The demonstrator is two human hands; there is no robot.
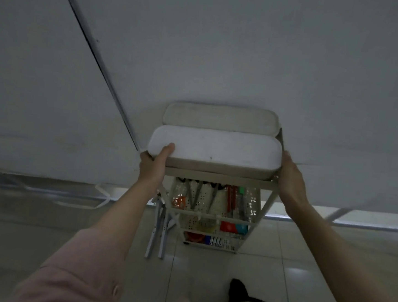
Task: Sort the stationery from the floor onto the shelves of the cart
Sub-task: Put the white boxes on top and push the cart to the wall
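I see the cart backed against the wall — open tiled floor in front. Left hand and right hand clasp its top side edges — stationery shelved below.

Two hands: left, right. One cart. Two white cushions on top: near, far. Three shelves visible below, stationery too blurred to count. One dark foot.
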